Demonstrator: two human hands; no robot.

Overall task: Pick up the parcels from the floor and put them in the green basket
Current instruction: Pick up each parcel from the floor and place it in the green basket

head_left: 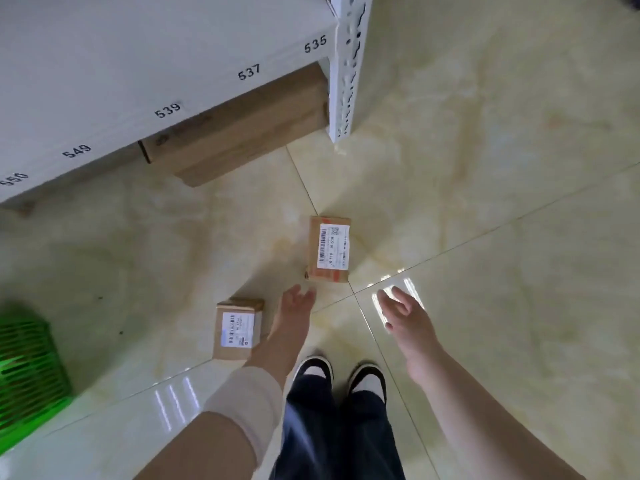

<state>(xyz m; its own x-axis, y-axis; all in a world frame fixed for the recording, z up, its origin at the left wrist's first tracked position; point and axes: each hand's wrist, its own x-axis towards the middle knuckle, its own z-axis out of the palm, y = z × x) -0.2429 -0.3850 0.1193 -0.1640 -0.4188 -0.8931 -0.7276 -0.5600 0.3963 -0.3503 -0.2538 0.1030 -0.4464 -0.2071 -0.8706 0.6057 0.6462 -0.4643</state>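
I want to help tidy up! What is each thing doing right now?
Small brown cardboard parcel: flat on floor, label up.
Longer brown cardboard parcel: flat on floor, label up.
Green plastic basket: on floor, contents unseen.
Left hand: open, empty.
Right hand: open, empty.

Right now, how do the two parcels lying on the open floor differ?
The far parcel looks longer and flatter; the near parcel is squarer and boxier. The far parcel carries a strip of orange-red tape at its near end; the near parcel shows none. The near parcel lies closer to the green basket and beside the left forearm. Both are brown cardboard with white labels, untouched by the open hands.
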